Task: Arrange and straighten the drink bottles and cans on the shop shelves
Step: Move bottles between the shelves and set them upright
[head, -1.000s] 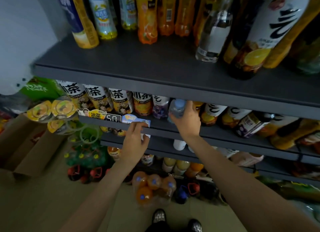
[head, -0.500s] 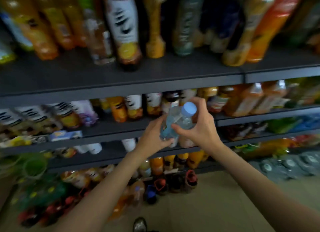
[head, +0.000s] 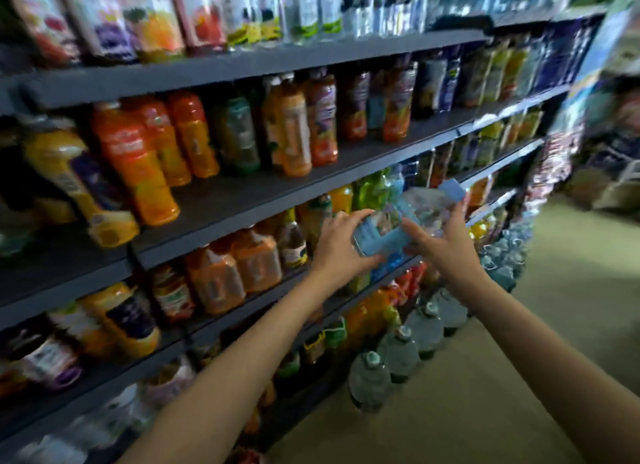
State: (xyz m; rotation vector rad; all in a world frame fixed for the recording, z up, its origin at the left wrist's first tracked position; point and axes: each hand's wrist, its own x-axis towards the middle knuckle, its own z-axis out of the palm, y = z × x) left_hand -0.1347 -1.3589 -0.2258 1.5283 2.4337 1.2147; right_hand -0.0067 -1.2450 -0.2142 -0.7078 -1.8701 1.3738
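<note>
Your left hand (head: pixel 341 243) gripped the bottom end of a clear water bottle (head: pixel 403 222), fingers curled over the blue label and thumb beneath. Your right hand (head: pixel 441 243) held the same bottle further up, fingers wrapped around the clear body just below the pale blue cap (head: pixel 452 189). You carried the bottle tilted, cap pointing up and to the right, in front of the dark shelves (head: pixel 242 200) and clear of them, not resting on any board. Behind the bottle, on the shelf at hand height, stood green and orange bottles; to its left on that shelf, a row of orange juice bottles (head: pixel 256 262). One shelf above the bottle stood more orange bottles (head: pixel 138 162), some leaning. Below the bottle, on the floor (head: pixel 519 377) against the foot of the shelves, stood a row of big water jugs (head: pixel 398 354). The picture was blurred, so labels could not be read.
</note>
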